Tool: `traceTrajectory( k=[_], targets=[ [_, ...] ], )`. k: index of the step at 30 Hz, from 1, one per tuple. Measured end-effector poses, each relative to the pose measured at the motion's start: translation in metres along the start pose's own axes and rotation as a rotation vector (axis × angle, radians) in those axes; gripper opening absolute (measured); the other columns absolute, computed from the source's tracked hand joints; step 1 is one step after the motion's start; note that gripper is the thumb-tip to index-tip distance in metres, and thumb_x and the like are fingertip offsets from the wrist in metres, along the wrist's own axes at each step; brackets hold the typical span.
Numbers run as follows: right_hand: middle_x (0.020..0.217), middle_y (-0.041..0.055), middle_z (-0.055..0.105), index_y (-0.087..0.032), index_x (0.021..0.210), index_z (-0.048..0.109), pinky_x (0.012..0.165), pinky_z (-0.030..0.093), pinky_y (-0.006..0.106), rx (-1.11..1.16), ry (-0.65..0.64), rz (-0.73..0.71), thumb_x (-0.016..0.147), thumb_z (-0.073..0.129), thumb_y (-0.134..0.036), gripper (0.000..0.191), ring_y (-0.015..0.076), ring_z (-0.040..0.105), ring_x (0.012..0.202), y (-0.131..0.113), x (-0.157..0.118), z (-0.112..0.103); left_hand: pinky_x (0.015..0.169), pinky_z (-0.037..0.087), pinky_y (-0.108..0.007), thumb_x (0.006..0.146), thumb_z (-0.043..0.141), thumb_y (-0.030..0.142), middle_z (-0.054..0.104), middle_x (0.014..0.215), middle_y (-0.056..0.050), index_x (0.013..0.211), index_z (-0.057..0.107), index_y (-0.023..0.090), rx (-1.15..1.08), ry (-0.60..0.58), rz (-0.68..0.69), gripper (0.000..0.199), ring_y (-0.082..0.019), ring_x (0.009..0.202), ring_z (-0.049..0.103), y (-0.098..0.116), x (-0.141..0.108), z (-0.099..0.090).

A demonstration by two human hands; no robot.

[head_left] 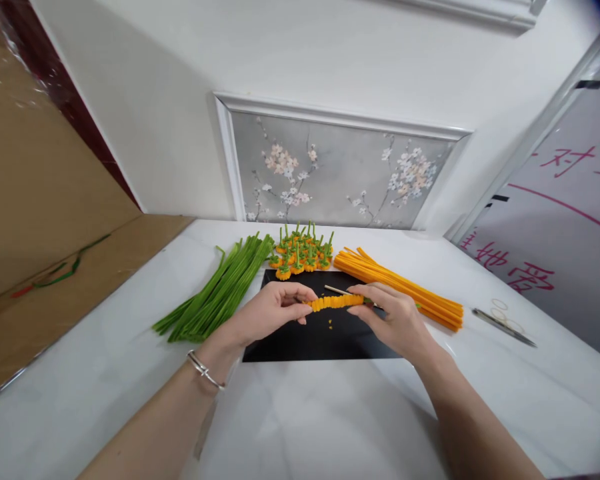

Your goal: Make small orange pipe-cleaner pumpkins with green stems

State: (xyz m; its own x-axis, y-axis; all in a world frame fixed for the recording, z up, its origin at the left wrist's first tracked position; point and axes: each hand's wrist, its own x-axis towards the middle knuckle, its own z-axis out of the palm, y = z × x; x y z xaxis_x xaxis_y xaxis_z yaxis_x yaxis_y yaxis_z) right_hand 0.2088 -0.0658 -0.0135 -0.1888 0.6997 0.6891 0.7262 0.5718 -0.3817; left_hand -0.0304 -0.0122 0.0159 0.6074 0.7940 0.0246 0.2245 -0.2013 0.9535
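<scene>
Between my two hands stretches a short orange pipe cleaner (336,303), folded into tight zigzags. My left hand (280,308) pinches its left end between thumb and fingers. At the other end, my right hand (393,319) is closed on it, and a bit of green shows beside those fingers. A thin pale stick (334,290) runs under my right hand; whether the hand grips it I cannot tell. Below both hands lies a black mat (300,343) with a few tiny orange scraps. Behind the mat stand several small orange pumpkin-like pieces (297,268) with green stems.
Green pipe cleaners (220,293) lie bundled on the left, orange pipe cleaners (405,290) on the right. Tweezers (503,327) and thin rings (500,305) rest farther right on the white table (300,420). A wall with a floral panel (340,167) closes off the back.
</scene>
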Motion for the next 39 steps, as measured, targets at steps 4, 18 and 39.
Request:
traceTrajectory(
  k=[4, 18, 39],
  targets=[
    [0.085, 0.0050, 0.070, -0.021, 0.100, 0.068, 0.073, 0.055, 0.031, -0.039, -0.042, -0.019, 0.091, 0.055, -0.027, 0.017, 0.0186, 0.067, 0.077, 0.004, -0.001, 0.003, 0.072, 0.049, -0.028, 0.076, 0.066, 0.020, 0.067, 0.081, -0.001, 0.086, 0.065, 0.016, 0.050, 0.049, 0.020, 0.011, -0.014, 0.072, 0.064, -0.005, 0.002, 0.002],
    [0.092, 0.0064, 0.071, -0.022, 0.099, 0.069, 0.077, 0.056, 0.032, 0.040, 0.107, -0.034, 0.092, 0.054, -0.022, 0.017, 0.0193, 0.067, 0.084, 0.001, 0.001, 0.001, 0.066, 0.046, -0.025, 0.091, 0.051, 0.043, 0.067, 0.099, -0.010, 0.114, 0.059, 0.016, -0.453, -0.096, -0.179, 0.037, -0.015, 0.081, 0.064, 0.000, -0.004, 0.005],
    [0.091, 0.0062, 0.072, -0.023, 0.099, 0.070, 0.075, 0.055, 0.034, -0.001, 0.125, -0.060, 0.092, 0.053, -0.023, 0.019, 0.0203, 0.068, 0.083, 0.002, 0.000, 0.001, 0.057, 0.042, -0.021, 0.088, 0.057, 0.040, 0.068, 0.083, -0.005, 0.094, 0.067, 0.015, -0.247, -0.178, -0.119, 0.028, -0.010, 0.065, 0.057, 0.005, -0.007, 0.004]
  ],
)
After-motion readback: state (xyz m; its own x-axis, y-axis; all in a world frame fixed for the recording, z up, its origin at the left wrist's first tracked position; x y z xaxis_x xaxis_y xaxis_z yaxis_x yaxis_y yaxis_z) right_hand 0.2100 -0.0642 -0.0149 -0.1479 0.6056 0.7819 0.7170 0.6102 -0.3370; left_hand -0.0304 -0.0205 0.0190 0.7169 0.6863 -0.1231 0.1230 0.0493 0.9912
